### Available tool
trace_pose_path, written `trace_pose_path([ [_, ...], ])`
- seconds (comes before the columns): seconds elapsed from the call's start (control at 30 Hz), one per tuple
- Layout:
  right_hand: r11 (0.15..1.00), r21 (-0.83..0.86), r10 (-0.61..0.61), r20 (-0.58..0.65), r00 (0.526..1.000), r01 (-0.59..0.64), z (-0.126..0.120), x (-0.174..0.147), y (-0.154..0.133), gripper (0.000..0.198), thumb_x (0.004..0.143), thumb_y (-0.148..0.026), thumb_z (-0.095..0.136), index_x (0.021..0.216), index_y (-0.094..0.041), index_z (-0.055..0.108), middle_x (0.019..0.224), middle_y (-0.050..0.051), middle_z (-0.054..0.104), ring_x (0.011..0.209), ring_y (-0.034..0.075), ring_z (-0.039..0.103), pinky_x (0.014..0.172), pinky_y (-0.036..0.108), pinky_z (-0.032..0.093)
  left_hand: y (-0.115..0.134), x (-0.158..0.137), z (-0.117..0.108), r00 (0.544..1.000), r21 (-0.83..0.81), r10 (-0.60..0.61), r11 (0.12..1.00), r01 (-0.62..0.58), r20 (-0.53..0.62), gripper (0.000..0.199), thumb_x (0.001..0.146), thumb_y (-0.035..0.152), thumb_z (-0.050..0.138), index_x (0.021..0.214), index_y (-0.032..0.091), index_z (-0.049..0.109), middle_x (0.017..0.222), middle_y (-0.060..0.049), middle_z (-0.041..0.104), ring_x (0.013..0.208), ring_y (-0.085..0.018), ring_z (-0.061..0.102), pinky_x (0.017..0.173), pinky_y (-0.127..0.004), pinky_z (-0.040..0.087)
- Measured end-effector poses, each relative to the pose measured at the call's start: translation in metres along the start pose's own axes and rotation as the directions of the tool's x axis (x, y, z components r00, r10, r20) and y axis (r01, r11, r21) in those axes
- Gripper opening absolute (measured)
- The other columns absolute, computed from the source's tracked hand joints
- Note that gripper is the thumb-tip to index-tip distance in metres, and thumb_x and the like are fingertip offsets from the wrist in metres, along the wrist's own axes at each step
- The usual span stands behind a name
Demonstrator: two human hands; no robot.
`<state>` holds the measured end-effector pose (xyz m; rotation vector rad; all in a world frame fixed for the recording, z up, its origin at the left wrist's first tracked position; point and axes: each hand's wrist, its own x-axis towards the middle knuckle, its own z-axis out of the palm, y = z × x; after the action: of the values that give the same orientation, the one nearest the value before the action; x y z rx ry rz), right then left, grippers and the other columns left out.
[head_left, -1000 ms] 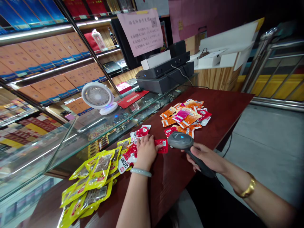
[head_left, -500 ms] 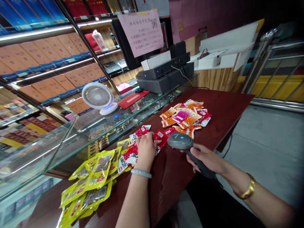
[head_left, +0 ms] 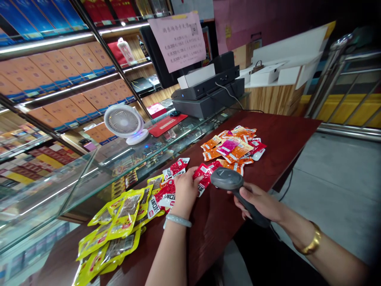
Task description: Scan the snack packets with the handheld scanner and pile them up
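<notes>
My right hand (head_left: 258, 201) is wrapped round the handle of a grey barcode scanner (head_left: 228, 178), whose head points left over the table. My left hand (head_left: 187, 186), with a pale bangle at the wrist, pinches the near edge of a red snack packet (head_left: 204, 171) just left of the scanner head. Its fingertips are partly hidden. Beside and under that hand lie more red and white packets (head_left: 166, 193). Closer to me on the left spreads a pile of yellow snack packets (head_left: 126, 210). Beyond the scanner sits a heap of orange, pink and red packets (head_left: 235, 149).
The dark red table (head_left: 285, 135) adjoins a glass display counter (head_left: 98, 159). On the counter stand a white fan (head_left: 124, 121) and a grey cash-register unit (head_left: 205, 93). Boxes fill the shelves (head_left: 65, 67) behind. A metal railing (head_left: 333, 71) rises at right.
The red packet under my left fingers has shifted and turned slightly, showing more of its printed side. The left fingers have drawn closer together. My right hand and the scanner have barely moved.
</notes>
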<state>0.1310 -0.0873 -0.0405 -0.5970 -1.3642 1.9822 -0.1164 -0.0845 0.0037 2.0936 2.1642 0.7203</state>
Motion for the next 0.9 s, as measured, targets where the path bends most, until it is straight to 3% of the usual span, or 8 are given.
trace_pose_path([
  [0.17, 0.999, 0.052, -0.008, -0.014, 1.0, 0.008, 0.0, 0.001, 0.001, 0.055, 0.082, -0.068, 0.058, 0.1, -0.016, 0.057, 0.06, -0.006, 0.05, 0.041, 0.007, 0.046, 0.045, 0.024, 0.047, 0.0, 0.006, 0.006, 0.967, -0.314, -0.204, 0.938, 0.148, -0.154, 0.031, 0.088, 0.032, 0.057, 0.117, 0.023, 0.06, 0.099, -0.005, 0.072, 0.088, -0.019, 0.067, 0.076, -0.03, 0.049],
  [0.27, 0.996, 0.084, -0.005, -0.028, 1.0, 0.008, -0.001, 0.0, 0.0, 0.055, 0.083, -0.068, 0.057, 0.102, -0.017, 0.057, 0.058, -0.007, 0.05, 0.039, 0.007, 0.046, 0.048, 0.026, 0.049, 0.011, 0.017, 0.023, 0.954, -0.544, -0.295, 0.81, 0.22, -0.053, 0.033, 0.086, 0.03, 0.06, 0.116, 0.018, 0.058, 0.088, -0.004, 0.071, 0.075, -0.017, 0.067, 0.066, -0.027, 0.051],
  [0.4, 0.995, 0.095, -0.003, -0.037, 0.999, 0.006, -0.003, 0.0, 0.0, 0.057, 0.083, -0.069, 0.056, 0.106, -0.016, 0.057, 0.056, -0.007, 0.051, 0.038, 0.008, 0.045, 0.048, 0.027, 0.049, 0.028, 0.033, 0.037, 0.975, -0.711, -0.189, 0.67, 0.213, 0.114, 0.042, 0.085, 0.018, 0.059, 0.126, 0.016, 0.053, 0.099, -0.009, 0.073, 0.086, -0.016, 0.069, 0.073, -0.027, 0.054],
  [0.5, 0.996, 0.087, 0.004, -0.024, 1.0, -0.001, -0.004, 0.0, 0.002, 0.055, 0.084, -0.067, 0.056, 0.106, -0.016, 0.058, 0.057, -0.006, 0.051, 0.038, 0.008, 0.045, 0.048, 0.028, 0.049, 0.02, 0.041, 0.024, 0.989, -0.536, -0.145, 0.833, 0.135, 0.025, 0.045, 0.085, 0.019, 0.059, 0.13, 0.019, 0.053, 0.121, -0.012, 0.067, 0.11, -0.02, 0.064, 0.092, -0.033, 0.051],
  [0.6, 0.996, 0.089, 0.009, -0.009, 1.0, -0.009, -0.006, 0.001, 0.005, 0.053, 0.086, -0.065, 0.055, 0.106, -0.016, 0.058, 0.058, -0.006, 0.052, 0.038, 0.008, 0.046, 0.05, 0.028, 0.05, -0.013, 0.048, -0.004, 0.974, -0.085, -0.207, 0.976, 0.2, -0.087, 0.041, 0.089, 0.026, 0.054, 0.129, 0.018, 0.056, 0.125, -0.015, 0.065, 0.116, -0.025, 0.06, 0.1, -0.038, 0.045],
  [0.73, 0.995, 0.096, 0.033, -0.005, 0.999, -0.032, -0.004, 0.002, 0.003, 0.055, 0.084, -0.067, 0.057, 0.106, -0.016, 0.058, 0.056, -0.007, 0.051, 0.037, 0.007, 0.045, 0.048, 0.027, 0.049, -0.067, 0.06, -0.031, 0.943, 0.298, -0.326, 0.908, 0.294, 0.065, 0.038, 0.09, 0.029, 0.049, 0.123, 0.011, 0.058, 0.119, -0.021, 0.065, 0.112, -0.028, 0.062, 0.096, -0.038, 0.045],
  [0.83, 0.993, 0.096, 0.063, -0.013, 0.998, -0.061, -0.001, 0.004, -0.005, 0.057, 0.083, -0.069, 0.055, 0.105, -0.017, 0.057, 0.054, -0.008, 0.05, 0.036, 0.007, 0.044, 0.046, 0.026, 0.048, -0.091, 0.064, -0.039, 0.906, 0.381, -0.366, 0.885, 0.268, 0.212, 0.04, 0.086, 0.042, 0.056, 0.113, 0.012, 0.061, 0.113, -0.02, 0.067, 0.109, -0.029, 0.063, 0.093, -0.038, 0.045],
  [0.9, 0.994, 0.084, 0.078, -0.024, 0.997, -0.075, 0.002, 0.006, -0.01, 0.057, 0.083, -0.071, 0.054, 0.104, -0.018, 0.055, 0.054, -0.008, 0.05, 0.036, 0.007, 0.044, 0.045, 0.025, 0.048, -0.095, 0.062, -0.04, 0.935, 0.405, -0.318, 0.884, 0.232, 0.16, 0.044, 0.08, 0.045, 0.065, 0.11, 0.013, 0.061, 0.115, -0.019, 0.066, 0.113, -0.029, 0.06, 0.096, -0.037, 0.043],
])
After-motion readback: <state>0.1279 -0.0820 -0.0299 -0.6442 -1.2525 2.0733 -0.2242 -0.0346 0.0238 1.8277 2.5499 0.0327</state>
